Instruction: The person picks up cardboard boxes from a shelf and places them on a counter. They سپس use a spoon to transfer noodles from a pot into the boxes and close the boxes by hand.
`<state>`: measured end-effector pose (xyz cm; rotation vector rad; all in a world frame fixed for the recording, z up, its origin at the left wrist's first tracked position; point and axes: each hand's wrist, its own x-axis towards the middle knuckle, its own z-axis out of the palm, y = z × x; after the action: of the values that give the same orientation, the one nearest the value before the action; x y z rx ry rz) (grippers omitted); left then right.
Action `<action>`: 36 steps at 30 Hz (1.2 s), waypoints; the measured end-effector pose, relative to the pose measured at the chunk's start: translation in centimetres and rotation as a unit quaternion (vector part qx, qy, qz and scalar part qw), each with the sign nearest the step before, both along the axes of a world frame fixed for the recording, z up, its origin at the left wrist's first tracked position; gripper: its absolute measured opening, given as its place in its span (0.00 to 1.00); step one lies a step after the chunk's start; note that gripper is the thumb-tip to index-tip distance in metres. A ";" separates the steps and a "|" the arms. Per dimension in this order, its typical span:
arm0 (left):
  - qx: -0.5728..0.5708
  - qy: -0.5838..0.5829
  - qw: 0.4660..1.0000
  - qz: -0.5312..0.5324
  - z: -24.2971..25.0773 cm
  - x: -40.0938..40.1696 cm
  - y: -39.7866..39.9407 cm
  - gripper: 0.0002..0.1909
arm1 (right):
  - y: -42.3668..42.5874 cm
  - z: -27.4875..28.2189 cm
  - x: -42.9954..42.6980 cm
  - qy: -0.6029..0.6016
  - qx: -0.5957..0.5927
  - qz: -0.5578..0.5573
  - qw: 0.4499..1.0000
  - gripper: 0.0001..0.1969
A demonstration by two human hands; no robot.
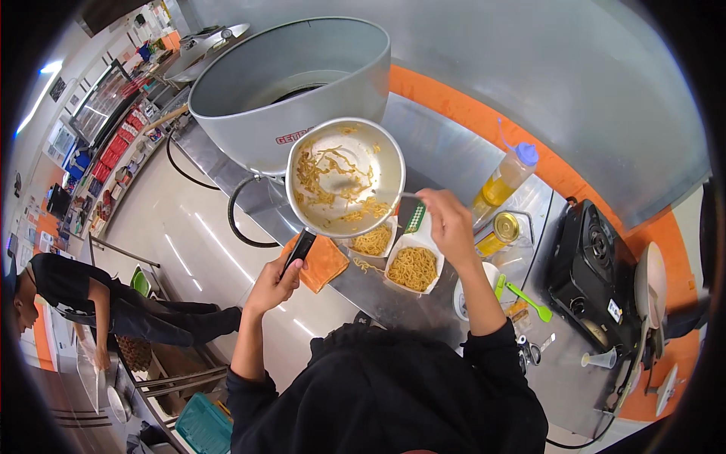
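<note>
My left hand (278, 284) grips the black handle of a metal saucepan (302, 218), which is tilted so that its inside faces me. Noodles cling to the pan's wall and bottom. In my right hand (448, 224) is a thin metal utensil (409, 195) whose far end reaches into the pan; its tip is hard to make out. Below the pan stand two open paper boxes with noodles, one box (414, 262) nearer me and the other (374, 239) partly hidden by the pan. Some noodles (366, 264) lie outside them on the steel counter. An orange cloth (322, 262) lies under the handle.
A large grey metal cylinder (244, 136) stands behind the pan. At right are an oil bottle (502, 180), a can (502, 230), a green spatula (530, 302), scissors (532, 353) and a black portable gas stove (592, 272). A person (108, 301) bends over a counter at far left.
</note>
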<state>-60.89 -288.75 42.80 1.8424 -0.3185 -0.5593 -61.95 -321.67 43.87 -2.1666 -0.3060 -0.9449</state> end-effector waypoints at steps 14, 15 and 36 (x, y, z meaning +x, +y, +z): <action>-0.004 0.012 0.999 -0.043 0.0 0.4 -0.7 0.15 | -0.2 0.0 3.5 -0.011 0.052 -0.034 0.998 0.09; -0.016 0.040 0.998 -0.041 0.1 0.4 -0.7 0.15 | -0.3 -0.5 3.3 0.001 0.030 0.037 0.999 0.11; -0.010 0.060 0.998 -0.029 -0.6 0.5 -0.1 0.14 | 5.1 5.2 -0.6 -0.220 -0.409 0.144 0.874 0.11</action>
<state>-60.41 -288.88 42.21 1.7768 -0.2965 -0.7003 -62.57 -316.60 49.09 -2.4776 -1.4352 -1.2692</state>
